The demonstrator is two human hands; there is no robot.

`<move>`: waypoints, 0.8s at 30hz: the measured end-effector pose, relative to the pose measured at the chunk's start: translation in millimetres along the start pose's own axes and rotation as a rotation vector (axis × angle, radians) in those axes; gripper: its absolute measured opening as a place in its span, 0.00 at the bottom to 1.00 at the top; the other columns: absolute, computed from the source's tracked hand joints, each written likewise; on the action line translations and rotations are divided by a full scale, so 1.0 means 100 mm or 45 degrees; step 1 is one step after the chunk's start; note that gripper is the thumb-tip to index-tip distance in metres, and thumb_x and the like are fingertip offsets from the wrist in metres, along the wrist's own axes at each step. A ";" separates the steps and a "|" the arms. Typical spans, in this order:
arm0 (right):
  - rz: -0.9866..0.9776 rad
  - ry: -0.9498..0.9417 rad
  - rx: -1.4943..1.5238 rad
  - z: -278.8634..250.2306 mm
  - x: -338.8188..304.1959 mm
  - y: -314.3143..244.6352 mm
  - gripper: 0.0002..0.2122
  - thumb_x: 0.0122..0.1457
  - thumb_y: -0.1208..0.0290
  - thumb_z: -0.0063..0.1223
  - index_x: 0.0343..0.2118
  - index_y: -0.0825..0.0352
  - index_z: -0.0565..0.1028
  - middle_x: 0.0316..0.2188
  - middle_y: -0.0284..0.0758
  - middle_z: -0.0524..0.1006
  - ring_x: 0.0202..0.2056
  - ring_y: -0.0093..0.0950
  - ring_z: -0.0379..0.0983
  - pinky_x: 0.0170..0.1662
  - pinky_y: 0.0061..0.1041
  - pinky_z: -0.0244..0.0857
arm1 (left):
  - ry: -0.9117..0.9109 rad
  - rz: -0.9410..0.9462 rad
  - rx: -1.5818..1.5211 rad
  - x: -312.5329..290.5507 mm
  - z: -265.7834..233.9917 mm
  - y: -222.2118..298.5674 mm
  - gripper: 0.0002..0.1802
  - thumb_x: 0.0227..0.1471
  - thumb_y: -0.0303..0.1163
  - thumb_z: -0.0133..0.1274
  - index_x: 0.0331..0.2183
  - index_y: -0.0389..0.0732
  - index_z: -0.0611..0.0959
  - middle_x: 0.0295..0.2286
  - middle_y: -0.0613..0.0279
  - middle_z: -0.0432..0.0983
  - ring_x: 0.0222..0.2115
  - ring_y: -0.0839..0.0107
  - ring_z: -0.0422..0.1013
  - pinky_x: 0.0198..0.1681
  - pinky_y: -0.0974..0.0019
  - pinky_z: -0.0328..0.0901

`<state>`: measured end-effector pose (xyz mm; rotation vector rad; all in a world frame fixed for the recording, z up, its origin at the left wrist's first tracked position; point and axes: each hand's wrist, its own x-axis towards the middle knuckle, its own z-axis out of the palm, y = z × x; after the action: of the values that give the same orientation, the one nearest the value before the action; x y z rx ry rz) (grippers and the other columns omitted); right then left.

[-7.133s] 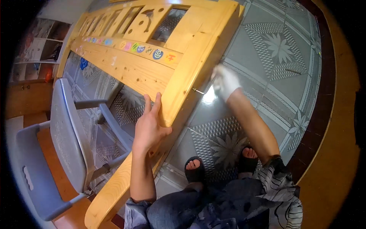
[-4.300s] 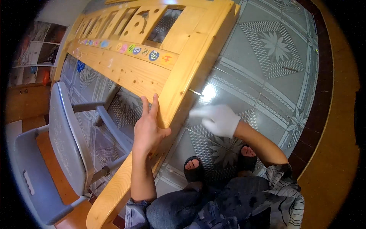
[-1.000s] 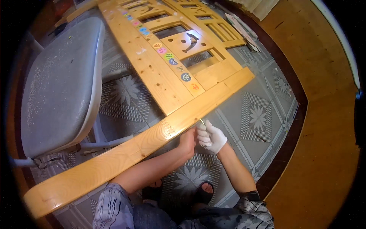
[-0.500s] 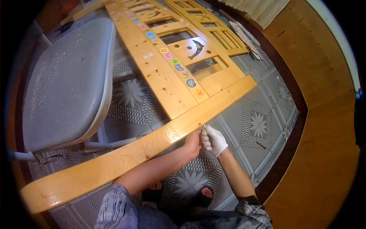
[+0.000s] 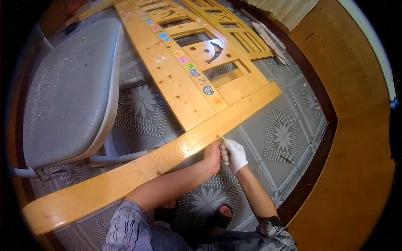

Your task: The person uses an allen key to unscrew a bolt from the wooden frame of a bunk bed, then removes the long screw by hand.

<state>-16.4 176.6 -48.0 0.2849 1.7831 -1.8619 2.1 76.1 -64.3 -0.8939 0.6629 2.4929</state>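
My right hand (image 5: 234,155), in a white glove, is closed around a thin, brass-coloured metal rod (image 5: 223,138). The rod's upper end sticks up at the near side of a long wooden post (image 5: 125,175). Bare and touching the glove, my left hand (image 5: 212,152) has its fingers curled in against the post's edge; what they grip is hidden. Joined to the post's far side is a wooden bed rail panel (image 5: 184,100) with cut-out shapes, slots and a row of colourful stickers (image 5: 183,60).
A grey padded chair (image 5: 73,92) strewn with sawdust stands at the left, close to the post. Another slatted wooden panel (image 5: 255,54) lies beyond, with flat boards (image 5: 270,44) beside it. A brown wooden wall (image 5: 356,159) bounds the right. Grey patterned tiles (image 5: 282,138) cover the floor.
Both hands remain at the same spot on the post. My gloved right hand has turned slightly and shifted a little down and left, and less of the rod shows above it.
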 end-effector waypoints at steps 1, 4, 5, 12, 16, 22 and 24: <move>-0.339 0.191 -0.375 0.05 -0.03 0.03 0.09 0.54 0.67 0.47 0.19 0.63 0.69 0.14 0.29 0.66 0.12 0.23 0.59 0.14 0.21 0.52 | 0.004 -0.003 0.003 -0.03 0.02 -0.03 0.13 0.51 0.34 0.37 0.18 0.47 0.69 0.14 0.69 0.63 0.14 0.76 0.62 0.17 0.66 0.57; -1.297 0.494 -1.417 -0.08 -0.02 0.10 0.07 0.49 0.68 0.51 0.19 0.62 0.68 0.15 0.30 0.66 0.15 0.28 0.62 0.18 0.26 0.58 | 0.087 0.167 -0.052 -0.14 0.11 -0.02 0.07 0.50 0.35 0.47 0.27 0.44 0.77 0.24 0.69 0.70 0.27 0.77 0.65 0.31 0.74 0.59; -1.344 0.538 -1.593 -0.13 -0.07 0.09 0.07 0.47 0.68 0.52 0.18 0.61 0.68 0.15 0.32 0.66 0.16 0.30 0.63 0.19 0.28 0.58 | 0.092 0.170 -0.055 -0.14 0.09 -0.04 0.07 0.50 0.35 0.47 0.27 0.44 0.77 0.24 0.69 0.70 0.27 0.77 0.65 0.31 0.74 0.59; -1.381 0.483 -1.715 -0.08 -0.16 -0.01 0.08 0.46 0.69 0.53 0.17 0.61 0.67 0.15 0.34 0.65 0.18 0.32 0.64 0.20 0.30 0.59 | -0.025 0.252 0.173 -0.02 0.01 -0.11 0.12 0.52 0.36 0.50 0.36 0.39 0.77 0.31 0.66 0.73 0.34 0.76 0.68 0.38 0.72 0.62; -0.859 0.361 -0.975 -0.18 -0.27 0.12 0.07 0.48 0.72 0.52 0.19 0.68 0.71 0.16 0.40 0.69 0.20 0.37 0.68 0.23 0.29 0.59 | -0.163 0.071 0.376 -0.05 -0.04 -0.11 0.12 0.50 0.37 0.52 0.35 0.41 0.78 0.31 0.67 0.74 0.30 0.77 0.66 0.32 0.75 0.59; -0.758 0.218 -1.041 -0.90 -0.91 0.64 0.09 0.51 0.71 0.47 0.19 0.70 0.71 0.15 0.36 0.68 0.19 0.27 0.65 0.24 0.26 0.57 | -0.391 -0.354 0.885 -0.24 -0.18 -0.59 0.19 0.47 0.43 0.55 0.37 0.39 0.78 0.31 0.67 0.74 0.31 0.79 0.64 0.34 0.72 0.57; -0.506 0.442 -0.868 -1.27 -1.03 1.01 0.09 0.51 0.70 0.46 0.20 0.70 0.71 0.15 0.34 0.69 0.19 0.25 0.65 0.25 0.25 0.58 | -0.561 -0.480 0.933 -0.42 -0.21 -0.67 0.21 0.48 0.43 0.54 0.39 0.38 0.77 0.33 0.65 0.74 0.34 0.78 0.65 0.36 0.71 0.58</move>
<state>94.4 326.4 -95.3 -0.0140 2.7503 -1.3619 76.7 109.1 -70.5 -0.1621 1.0274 1.7951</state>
